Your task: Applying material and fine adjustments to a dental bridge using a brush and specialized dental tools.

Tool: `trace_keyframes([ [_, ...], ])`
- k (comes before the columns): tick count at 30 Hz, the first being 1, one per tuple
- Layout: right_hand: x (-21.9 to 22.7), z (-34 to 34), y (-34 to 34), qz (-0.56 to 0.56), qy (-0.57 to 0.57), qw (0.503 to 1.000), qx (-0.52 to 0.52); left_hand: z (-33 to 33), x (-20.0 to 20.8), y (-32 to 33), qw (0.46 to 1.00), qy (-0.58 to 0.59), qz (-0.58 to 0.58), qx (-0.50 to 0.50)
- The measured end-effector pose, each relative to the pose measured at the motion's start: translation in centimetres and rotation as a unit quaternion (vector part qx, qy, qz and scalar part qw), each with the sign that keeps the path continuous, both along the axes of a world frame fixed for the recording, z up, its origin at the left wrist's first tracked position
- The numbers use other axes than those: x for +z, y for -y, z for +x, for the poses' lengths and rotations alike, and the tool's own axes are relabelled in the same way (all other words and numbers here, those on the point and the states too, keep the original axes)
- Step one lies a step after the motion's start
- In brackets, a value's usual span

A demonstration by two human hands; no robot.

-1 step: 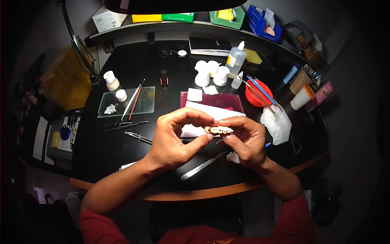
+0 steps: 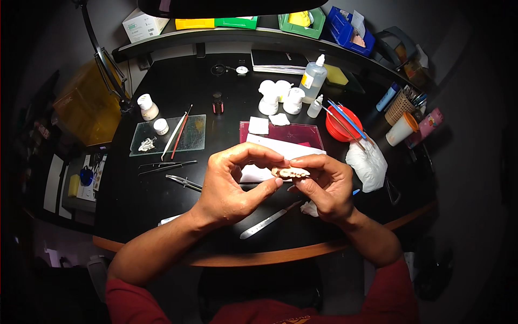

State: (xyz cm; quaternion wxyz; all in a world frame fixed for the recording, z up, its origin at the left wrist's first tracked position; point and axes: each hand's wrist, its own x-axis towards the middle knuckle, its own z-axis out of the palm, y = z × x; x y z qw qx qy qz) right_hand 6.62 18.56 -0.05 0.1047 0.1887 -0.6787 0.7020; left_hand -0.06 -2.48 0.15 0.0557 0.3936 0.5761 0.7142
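Note:
A small cream-coloured dental model (image 2: 291,173) with a row of teeth is held above the desk between both hands. My left hand (image 2: 226,189) pinches its left end between thumb and fingers. The right end sits in the closed fingers of my right hand (image 2: 329,186), which hide part of it. Below the hands lies a scalpel-like knife (image 2: 264,223) with a silver handle. A crumpled white tissue (image 2: 309,209) is partly covered by my right hand. Behind the hands, white paper (image 2: 280,146) rests on a dark red glass plate (image 2: 307,134).
On the left are a glass slab (image 2: 195,129) with brushes, tweezers (image 2: 167,164) and a second metal instrument (image 2: 183,182). White jars (image 2: 268,105), a clear bottle (image 2: 313,81), a red bowl (image 2: 337,133) and a white cloth (image 2: 372,173) stand behind and right.

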Motion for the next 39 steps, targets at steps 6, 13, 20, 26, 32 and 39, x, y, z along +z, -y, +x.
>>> trace_keyframes([
  [6,-0.05,-0.03,0.01,0.003,-0.008,1.0,0.0,0.22,0.08,-0.13,1.0,0.014,0.012,0.009],
  [13,-0.14,-0.11,-0.17,0.014,-0.009,1.0,0.005,0.16,-0.03,-0.21,1.0,0.021,0.011,0.006],
  [20,-0.11,-0.1,-0.26,0.025,-0.014,1.0,0.003,0.0,0.0,-0.06,1.0,0.012,0.005,-0.003],
  [26,0.59,0.22,0.22,0.021,0.026,0.999,-0.01,0.14,-0.15,-0.12,0.999,0.04,0.01,-0.004],
  [32,0.78,0.39,0.31,0.012,0.04,0.999,-0.007,0.25,-0.16,-0.23,0.998,0.058,0.021,-0.001],
  [39,0.76,0.33,0.12,0.004,0.04,0.999,0.011,0.31,-0.24,-0.31,0.997,0.069,0.027,-0.002],
])
